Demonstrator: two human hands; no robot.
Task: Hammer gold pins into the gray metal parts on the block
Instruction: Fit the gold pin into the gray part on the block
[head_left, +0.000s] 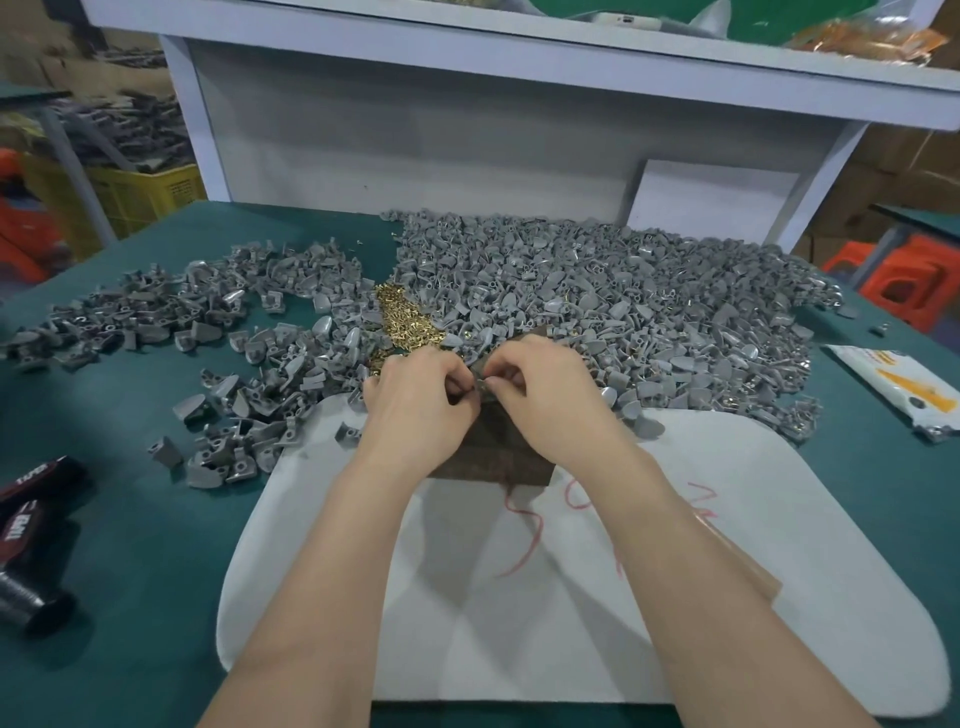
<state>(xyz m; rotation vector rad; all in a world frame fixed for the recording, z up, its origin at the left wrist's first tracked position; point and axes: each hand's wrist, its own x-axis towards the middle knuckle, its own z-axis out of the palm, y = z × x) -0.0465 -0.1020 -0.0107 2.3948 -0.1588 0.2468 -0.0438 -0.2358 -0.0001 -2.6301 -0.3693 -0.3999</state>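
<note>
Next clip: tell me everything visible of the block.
The block is dark brown, wood-like with visible grain. It lies on the white pad, its far end at the pile of gray parts. The left hand and right hand, pinching a gray part between them, cover most of it; contact is unclear.

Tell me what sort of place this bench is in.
Probably a small factory assembly station: heaps of identical gray parts cover the green bench, a pile of gold pins lies among them, and a loaded yellow crate stands behind on the left.
</note>
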